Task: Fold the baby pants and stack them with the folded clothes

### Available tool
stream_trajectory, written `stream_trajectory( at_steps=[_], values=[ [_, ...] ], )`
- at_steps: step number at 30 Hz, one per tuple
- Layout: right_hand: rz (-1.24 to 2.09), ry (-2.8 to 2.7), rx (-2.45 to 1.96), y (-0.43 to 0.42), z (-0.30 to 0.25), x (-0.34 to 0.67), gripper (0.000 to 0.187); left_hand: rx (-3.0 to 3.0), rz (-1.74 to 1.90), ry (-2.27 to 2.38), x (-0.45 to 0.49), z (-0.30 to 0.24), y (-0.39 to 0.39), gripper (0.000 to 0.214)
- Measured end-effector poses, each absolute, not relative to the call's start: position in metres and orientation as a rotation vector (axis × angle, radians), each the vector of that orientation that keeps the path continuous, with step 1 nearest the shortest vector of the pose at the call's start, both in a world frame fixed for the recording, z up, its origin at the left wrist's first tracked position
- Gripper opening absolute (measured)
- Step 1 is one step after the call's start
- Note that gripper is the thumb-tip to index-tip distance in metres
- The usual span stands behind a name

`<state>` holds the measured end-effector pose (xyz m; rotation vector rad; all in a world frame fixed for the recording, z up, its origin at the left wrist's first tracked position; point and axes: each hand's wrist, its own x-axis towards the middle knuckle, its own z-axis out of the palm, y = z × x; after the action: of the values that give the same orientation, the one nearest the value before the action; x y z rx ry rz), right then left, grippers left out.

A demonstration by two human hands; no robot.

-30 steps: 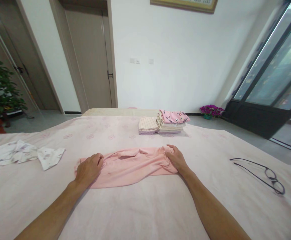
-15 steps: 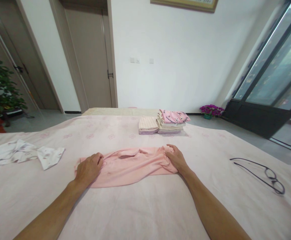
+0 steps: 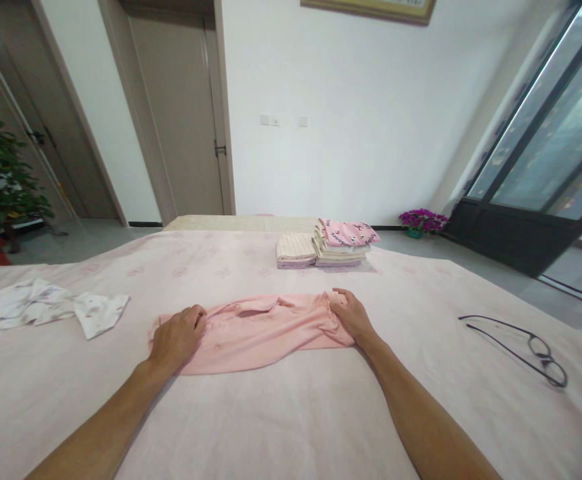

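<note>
While the pink garment (image 3: 255,337) lay rumpled on the pale sheet (image 3: 271,427), the right hand (image 3: 353,320) kinda pinched its bunched end; left hand (image 3: 178,337) curled over the other, couldn't tell if gripping.

The wall (image 3: 351,160) is white, and a gold frame (image 3: 371,14) hangs up high. A brown door (image 3: 181,120) has a dark handle (image 3: 220,150). A leafy plant (image 3: 5,167) stands far left. The floor (image 3: 91,233) is gray. Purple flowers (image 3: 423,219) sit by a big dark door with glass (image 3: 551,147).

bright, even light | glare on glazed door (image 3: 545,153) | faint shadow beside folded stack (image 3: 343,253) | edges stretched, soft
</note>
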<state>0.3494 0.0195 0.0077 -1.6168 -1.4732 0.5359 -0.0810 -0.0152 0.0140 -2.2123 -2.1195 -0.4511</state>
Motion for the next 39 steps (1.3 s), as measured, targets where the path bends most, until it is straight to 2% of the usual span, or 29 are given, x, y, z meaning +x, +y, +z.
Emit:
stream_trajectory(
  at_steps=[39],
  values=[
    [0.54, -1.465, -1.62, 0.02, 0.0064, 0.3497, 0.051, -2.192, -0.432, -2.139, -0.0813, 0.0134, -0.0148, 0.025]
  ],
)
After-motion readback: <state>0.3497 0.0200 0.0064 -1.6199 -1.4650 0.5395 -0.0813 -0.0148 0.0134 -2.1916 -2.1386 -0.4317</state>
